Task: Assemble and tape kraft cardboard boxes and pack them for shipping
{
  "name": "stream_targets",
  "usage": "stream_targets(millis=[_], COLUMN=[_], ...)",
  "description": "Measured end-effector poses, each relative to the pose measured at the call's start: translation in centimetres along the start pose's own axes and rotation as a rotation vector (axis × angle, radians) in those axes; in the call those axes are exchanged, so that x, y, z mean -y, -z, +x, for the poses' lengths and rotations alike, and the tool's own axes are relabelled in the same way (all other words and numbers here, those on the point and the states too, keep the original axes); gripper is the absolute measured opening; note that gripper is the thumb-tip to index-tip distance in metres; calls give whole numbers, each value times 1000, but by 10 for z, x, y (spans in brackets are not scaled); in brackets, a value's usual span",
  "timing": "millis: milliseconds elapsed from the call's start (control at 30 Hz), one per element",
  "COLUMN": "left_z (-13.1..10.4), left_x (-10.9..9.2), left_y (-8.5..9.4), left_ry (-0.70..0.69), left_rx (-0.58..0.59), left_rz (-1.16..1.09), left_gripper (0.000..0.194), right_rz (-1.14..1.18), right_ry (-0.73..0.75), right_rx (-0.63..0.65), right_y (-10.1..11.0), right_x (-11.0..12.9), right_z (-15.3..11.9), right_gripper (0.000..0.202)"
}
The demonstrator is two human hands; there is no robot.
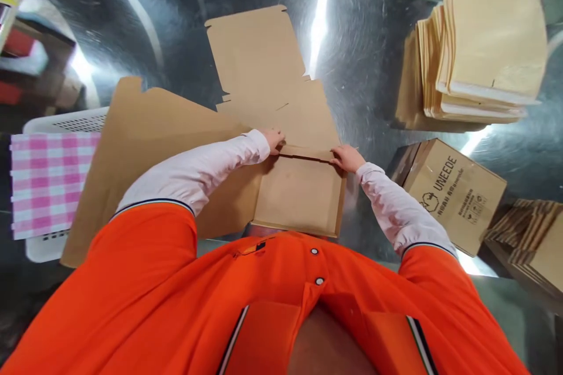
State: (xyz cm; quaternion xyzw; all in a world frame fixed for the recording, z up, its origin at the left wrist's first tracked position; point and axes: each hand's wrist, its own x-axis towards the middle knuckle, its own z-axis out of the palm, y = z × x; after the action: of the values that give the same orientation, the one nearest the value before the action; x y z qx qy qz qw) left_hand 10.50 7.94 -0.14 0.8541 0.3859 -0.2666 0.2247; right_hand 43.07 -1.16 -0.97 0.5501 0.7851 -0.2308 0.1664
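Note:
A brown cardboard mailer box (264, 53) lies partly unfolded in front of me, its broad lid panel stretching away across the metal table. A shallow closed section (299, 196) of it is nearest my body. My left hand (274, 140) is closed with curled fingers on the left end of the dark fold line between the two parts. At the right end of that line, my right hand (346, 158) pinches the cardboard edge with thumb and fingers. Some fingertips of both hands are hidden by the board. Under my left forearm rests another large flat cardboard sheet (162, 123).
On the right are a stack of yellow padded envelopes (492, 47), a printed carton (457, 193) and a stack of folded cardboard (536, 240). To the left, a pink checked cloth (53, 181) lies over a white plastic basket (65, 121). The shiny metal table (365, 41) reflects lamps.

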Motion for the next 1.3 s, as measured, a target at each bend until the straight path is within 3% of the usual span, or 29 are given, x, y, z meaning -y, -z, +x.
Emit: stream_targets(millis=[200, 500, 867, 1033, 1133, 1233, 1300], left_z=[15, 38, 45, 50, 50, 31, 2], left_x=[-16, -41, -66, -87, -96, -93, -83], left_y=[1, -3, 4, 5, 14, 31, 36], left_ry=[56, -65, -148, -146, -113, -67, -47], left_rx=[-29, -34, -120, -155, -183, -307, -532], left_rz=[-8, 30, 65, 50, 37, 33, -40], left_gripper=[41, 35, 40, 39, 38, 45, 53], right_rz=[-59, -65, -97, -92, -72, -35, 3], right_ry=[-52, -3, -72, -130, -179, -271, -350], right_rx=[20, 47, 58, 13, -17, -52, -72], right_y=[0, 6, 6, -4, -1, 10, 16], right_x=[12, 35, 31, 37, 32, 17, 4], right_z=[7, 18, 9, 4, 5, -1, -11], right_gripper=[29, 37, 41, 49, 47, 41, 38])
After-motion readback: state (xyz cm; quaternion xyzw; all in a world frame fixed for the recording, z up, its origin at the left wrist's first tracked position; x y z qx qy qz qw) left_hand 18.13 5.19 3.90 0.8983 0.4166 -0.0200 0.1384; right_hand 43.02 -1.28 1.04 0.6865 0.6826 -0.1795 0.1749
